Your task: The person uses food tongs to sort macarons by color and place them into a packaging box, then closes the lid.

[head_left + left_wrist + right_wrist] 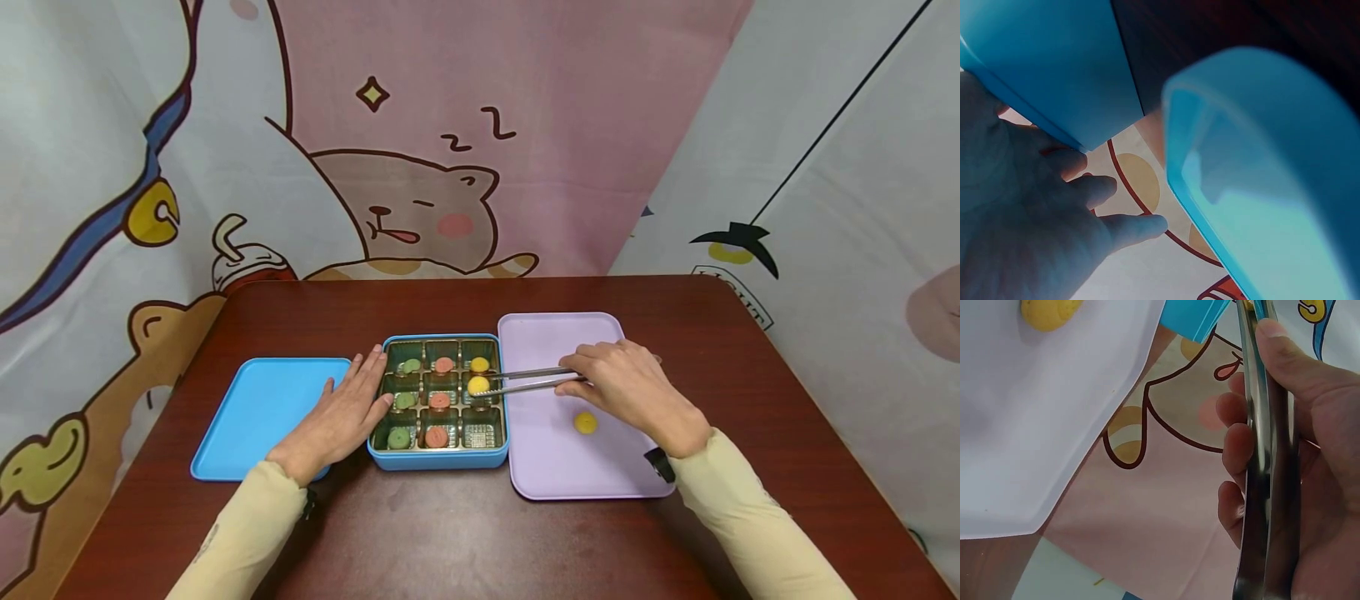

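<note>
A blue box (442, 461) with a gold divided insert stands mid-table. Green round pieces (399, 437) fill its left column, orange ones (437, 437) its middle column, and a yellow one (479, 364) sits at the back right. My left hand (337, 417) rests against the box's left side, fingers extended; the left wrist view shows the palm along the blue wall (1054, 81). With my right hand (633, 392) I grip metal tongs (1260, 456). Their tips hold another yellow piece (477, 385) over the right column's middle compartment.
A lilac tray (555, 479) lies right of the box, bearing one yellow piece (586, 422) below my right hand. Left of the box lies a shallow blue lid or tray (255, 417), partly under my left forearm. A printed cloth (570, 125) hangs behind the brown table (420, 533).
</note>
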Available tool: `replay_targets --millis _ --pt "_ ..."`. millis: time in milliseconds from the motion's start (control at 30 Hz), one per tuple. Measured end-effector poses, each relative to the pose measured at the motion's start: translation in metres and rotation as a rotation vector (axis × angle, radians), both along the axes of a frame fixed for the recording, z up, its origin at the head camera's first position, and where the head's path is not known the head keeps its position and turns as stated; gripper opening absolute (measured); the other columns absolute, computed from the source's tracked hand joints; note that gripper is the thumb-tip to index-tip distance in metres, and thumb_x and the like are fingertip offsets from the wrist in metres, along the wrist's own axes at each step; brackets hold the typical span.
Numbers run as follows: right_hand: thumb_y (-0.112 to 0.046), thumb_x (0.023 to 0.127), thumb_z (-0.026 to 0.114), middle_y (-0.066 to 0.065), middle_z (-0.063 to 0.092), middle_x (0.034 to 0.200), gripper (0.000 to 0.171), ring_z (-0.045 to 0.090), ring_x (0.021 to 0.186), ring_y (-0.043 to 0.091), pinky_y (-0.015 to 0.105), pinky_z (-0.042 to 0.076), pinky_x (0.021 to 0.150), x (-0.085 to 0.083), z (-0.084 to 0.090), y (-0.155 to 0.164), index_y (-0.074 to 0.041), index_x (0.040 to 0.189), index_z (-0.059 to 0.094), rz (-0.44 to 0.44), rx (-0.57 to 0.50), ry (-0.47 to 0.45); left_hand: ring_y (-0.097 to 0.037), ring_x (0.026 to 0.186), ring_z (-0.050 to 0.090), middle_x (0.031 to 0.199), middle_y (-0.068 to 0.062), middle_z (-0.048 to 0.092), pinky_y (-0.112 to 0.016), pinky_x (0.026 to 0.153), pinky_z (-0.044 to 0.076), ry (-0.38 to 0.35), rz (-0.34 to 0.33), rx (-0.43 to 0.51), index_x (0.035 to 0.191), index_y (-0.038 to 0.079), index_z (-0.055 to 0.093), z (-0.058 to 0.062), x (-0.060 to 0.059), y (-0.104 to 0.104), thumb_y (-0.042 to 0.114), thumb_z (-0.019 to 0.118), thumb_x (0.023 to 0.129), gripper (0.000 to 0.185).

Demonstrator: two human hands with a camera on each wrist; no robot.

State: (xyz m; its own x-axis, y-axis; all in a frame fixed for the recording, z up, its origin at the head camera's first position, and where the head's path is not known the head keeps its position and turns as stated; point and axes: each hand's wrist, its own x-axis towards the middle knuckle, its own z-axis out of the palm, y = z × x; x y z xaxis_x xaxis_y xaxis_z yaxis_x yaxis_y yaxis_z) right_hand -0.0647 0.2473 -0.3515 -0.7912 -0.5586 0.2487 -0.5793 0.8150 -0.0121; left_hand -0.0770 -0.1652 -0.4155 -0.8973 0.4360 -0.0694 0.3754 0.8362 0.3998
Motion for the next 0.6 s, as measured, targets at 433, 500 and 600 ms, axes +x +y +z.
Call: replay_targets --millis 433,500,600 --pt "-0.043 0.085 0.085 -0.01 0.059 0.071 0.03 0.05 0.06 0.009 0.031 0.043 0.056 -0.0014 0.0058 -0.0043 -0.016 0.095 0.078 0.02 0.059 0.056 -0.041 0.157 0.01 0.174 -0.012 0.007 -0.077 0.115 0.014 0.0 0.001 -0.001 0.167 0.005 0.012 0.0005 -0.0002 0.0004 0.036 0.04 0.113 0.068" --pt "-0.043 0.085 0.085 -0.01 0.059 0.071 0.03 0.05 0.06 0.009 0.031 0.042 0.056 -0.0018 0.0066 -0.0051 -0.016 0.095 0.078 0.02 0.068 0.057 -0.04 0.157 0.01 0.174 -0.012 0.007 -0.077 0.115 0.014 0.001 0.001 -0.001 0.167 0.005 0.012 0.0005 -0.0002 0.0004 0.036 0.04 0.113 0.068" --pt "-0.042 0.084 0.086 -0.01 0.059 0.071 0.03 0.049 0.06 0.009 0.03 0.042 0.056 -0.0024 0.0082 -0.0066 -0.016 0.094 0.078 0.024 0.078 0.063 -0.04 0.157 0.01 0.174 -0.013 0.007 -0.077 0.115 0.014 0.002 0.0 -0.002 0.167 0.005 0.012 0.0004 -0.0002 0.0002 0.036 0.041 0.113 0.068"
